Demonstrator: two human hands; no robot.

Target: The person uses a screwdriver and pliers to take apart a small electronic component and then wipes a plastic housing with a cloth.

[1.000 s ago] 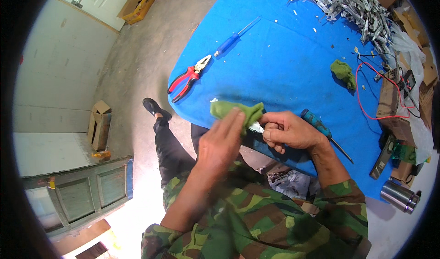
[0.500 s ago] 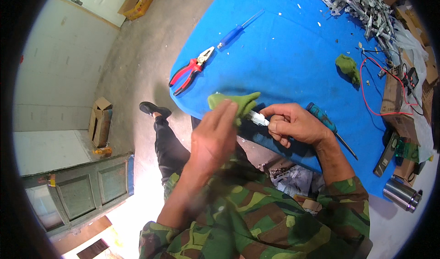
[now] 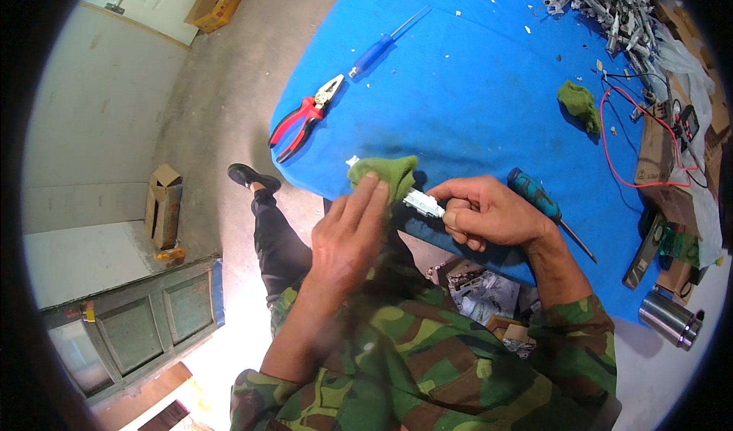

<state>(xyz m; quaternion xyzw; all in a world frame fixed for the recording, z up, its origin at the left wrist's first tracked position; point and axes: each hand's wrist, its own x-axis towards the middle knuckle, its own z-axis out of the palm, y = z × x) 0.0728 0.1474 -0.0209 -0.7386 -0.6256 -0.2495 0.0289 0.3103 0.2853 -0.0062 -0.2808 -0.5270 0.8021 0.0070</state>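
Note:
Between my hands, at the table's near edge, is a slim white-and-grey plastic part [image 3: 422, 203]. My right hand [image 3: 489, 211] pinches its right end between thumb and fingers. A green cloth [image 3: 391, 174] is folded over the middle of the part, and my left hand [image 3: 347, 225] presses the cloth around it from the near side. The part's far left tip pokes out past the cloth. What lies under the cloth is hidden. A teal-and-black screwdriver [image 3: 534, 194] lies just beyond my right wrist.
On the blue tablecloth [image 3: 458, 110] lie red-handled pliers [image 3: 305, 118], a blue screwdriver [image 3: 374, 55] and another green cloth [image 3: 580, 106]. A heap of similar parts [image 3: 603, 3] fills the far right. A red cable [image 3: 603, 137], cardboard box [image 3: 653, 152] and steel cup [image 3: 669, 320] line the right side.
My left hand and the green cloth have shifted slightly along the part, so its left tip now shows beyond the cloth. My right hand keeps its pinch. The view has shifted slightly.

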